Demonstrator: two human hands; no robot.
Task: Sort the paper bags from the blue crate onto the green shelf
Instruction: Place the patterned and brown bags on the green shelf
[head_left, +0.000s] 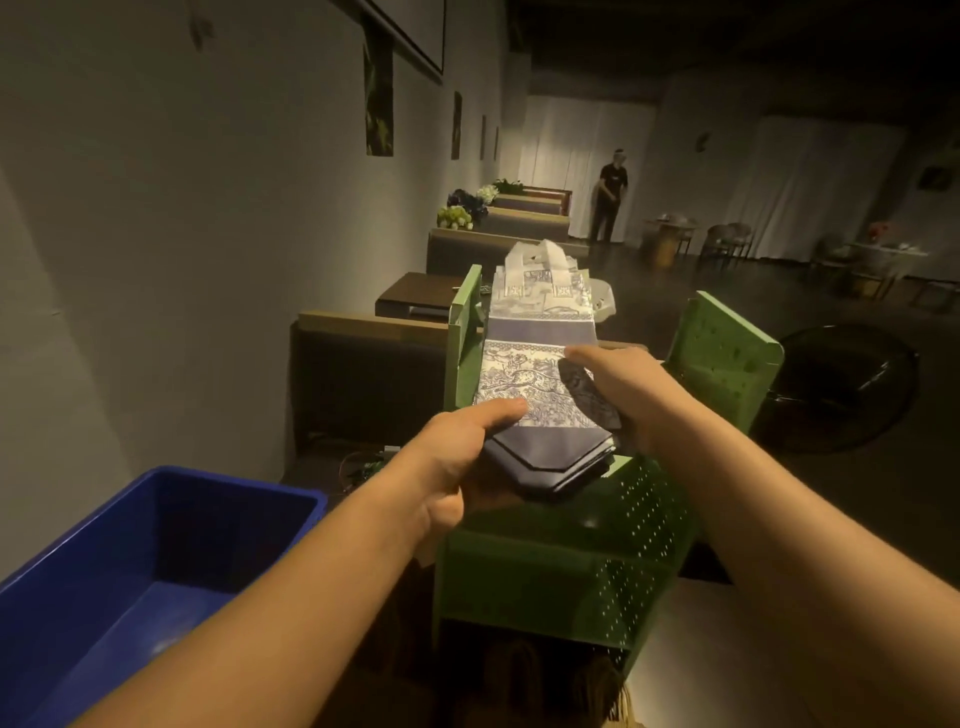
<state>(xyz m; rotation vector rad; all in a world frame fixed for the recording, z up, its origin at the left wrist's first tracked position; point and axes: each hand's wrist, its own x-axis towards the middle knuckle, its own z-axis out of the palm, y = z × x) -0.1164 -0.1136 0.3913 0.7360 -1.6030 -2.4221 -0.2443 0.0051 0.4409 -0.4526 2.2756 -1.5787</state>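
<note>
From the head camera I see both forearms reaching up from the bottom of the frame toward its centre, meeting on a stack of flat-folded paper bags (540, 384) printed in blue and white. The left hand (457, 457) grips the stack's near dark-blue end from the left, thumb laid straight across the top of the printed panel, the other fingers curled underneath and mostly hidden. The right hand (618, 389) holds the right edge of the stack, forefinger stretched across the top toward the left, the remaining fingers wrapped round the side; how tightly they press I cannot tell. The bags lie lengthwise over the top of the green shelf (566, 561), their far end with white handles pointing to the upper centre, between the shelf's two upright perforated side panels. Whether the stack rests on the shelf or hangs just above it I cannot tell. The blue crate (171, 561) sits at the lower left, just beside the left forearm. A grey wall (182, 234) with dark posters fills the upper left; a person in black (610, 202) stands far off, upper centre-right, near white curtains
</note>
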